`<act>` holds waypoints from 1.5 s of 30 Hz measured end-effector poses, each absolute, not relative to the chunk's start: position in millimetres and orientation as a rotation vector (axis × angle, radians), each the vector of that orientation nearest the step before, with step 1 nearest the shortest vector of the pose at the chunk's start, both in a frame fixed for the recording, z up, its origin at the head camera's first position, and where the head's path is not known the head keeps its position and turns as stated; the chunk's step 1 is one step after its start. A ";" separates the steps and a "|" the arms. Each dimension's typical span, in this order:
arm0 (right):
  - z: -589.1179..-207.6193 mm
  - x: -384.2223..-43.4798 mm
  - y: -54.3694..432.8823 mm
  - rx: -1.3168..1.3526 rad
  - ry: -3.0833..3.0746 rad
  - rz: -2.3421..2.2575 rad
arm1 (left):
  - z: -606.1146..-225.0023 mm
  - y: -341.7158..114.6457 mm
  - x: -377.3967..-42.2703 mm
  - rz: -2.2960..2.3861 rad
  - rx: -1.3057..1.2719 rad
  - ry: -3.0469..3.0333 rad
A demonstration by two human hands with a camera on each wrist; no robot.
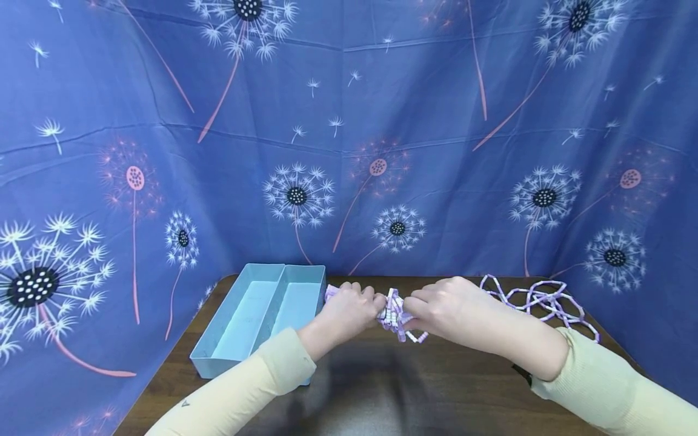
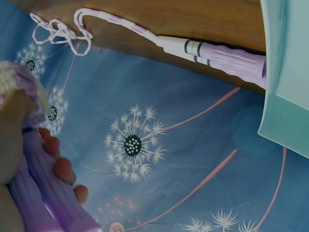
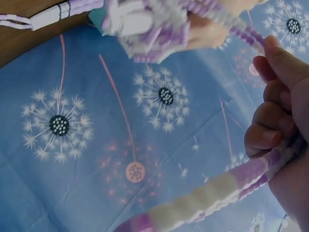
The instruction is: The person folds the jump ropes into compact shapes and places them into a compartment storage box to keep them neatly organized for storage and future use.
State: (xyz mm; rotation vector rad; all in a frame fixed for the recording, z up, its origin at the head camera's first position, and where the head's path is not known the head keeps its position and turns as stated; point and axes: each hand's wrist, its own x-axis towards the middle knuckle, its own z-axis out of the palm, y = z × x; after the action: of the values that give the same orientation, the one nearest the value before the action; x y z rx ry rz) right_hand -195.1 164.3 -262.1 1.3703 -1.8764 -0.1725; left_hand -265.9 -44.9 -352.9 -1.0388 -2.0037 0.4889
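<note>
My left hand [image 1: 353, 309] grips a beaded jump rope by its two purple handles [image 2: 53, 188], which lie side by side in the palm. The white-and-purple beaded cord [image 1: 391, 310] is bunched up at the handle ends, between the two hands. With thumb and forefinger my right hand [image 3: 285, 101] pinches a strand of that cord, while its other fingers curl over a further length [image 3: 203, 193] that hangs past the palm. Both hands are held up above the table, close together.
A second beaded jump rope [image 1: 545, 300] lies loosely coiled at the table's back right; its purple handle [image 2: 231, 58] rests near the tray. The light blue two-compartment tray [image 1: 267, 318] stands at the left. A blue dandelion-print cloth [image 1: 338, 109] hangs behind the brown table [image 1: 371, 387].
</note>
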 end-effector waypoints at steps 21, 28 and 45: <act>-264.9 -224.4 193.8 1.602 -2.096 0.243 | -343.9 -45.5 -256.1 0.406 -1.378 -1.481; -272.0 -228.8 196.4 1.587 -2.145 0.387 | -330.9 -46.6 -251.0 0.295 -1.337 -1.440; -288.3 -226.2 195.3 1.508 -2.287 0.878 | -319.6 -47.1 -244.6 0.139 -1.257 -1.451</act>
State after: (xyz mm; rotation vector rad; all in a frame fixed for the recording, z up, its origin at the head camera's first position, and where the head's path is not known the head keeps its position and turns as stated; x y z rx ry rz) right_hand -226.2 195.3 -288.3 1.5075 -2.2874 0.8782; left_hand -244.6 -47.1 -319.6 -1.2567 -1.4507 0.1390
